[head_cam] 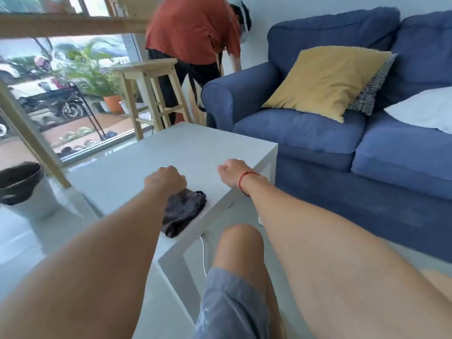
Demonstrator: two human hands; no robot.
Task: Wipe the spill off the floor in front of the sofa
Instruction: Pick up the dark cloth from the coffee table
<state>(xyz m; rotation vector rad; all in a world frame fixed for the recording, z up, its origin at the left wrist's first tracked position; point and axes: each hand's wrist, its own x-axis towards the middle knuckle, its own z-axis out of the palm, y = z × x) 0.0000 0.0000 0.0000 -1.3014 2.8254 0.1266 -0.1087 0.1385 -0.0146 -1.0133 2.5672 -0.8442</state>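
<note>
A dark crumpled cloth [182, 211] lies on the near corner of a white low table [171, 152]. My left hand [165, 178] is closed on the cloth's upper end. My right hand [232, 171], with a red string at the wrist, hovers over the table's right edge with fingers curled and nothing visible in it. The blue sofa [342, 133] stands to the right of the table. The grey floor [244, 211] between table and sofa shows no spill that I can make out. My bent knee [239, 243] is below the table corner.
A person in an orange shirt [193, 30] bends over behind the sofa's arm. A wooden stool [149, 91] stands beyond the table. A bin with a black liner [22, 182] sits at the left by a slanted wooden post. A white cable [203, 255] hangs under the table.
</note>
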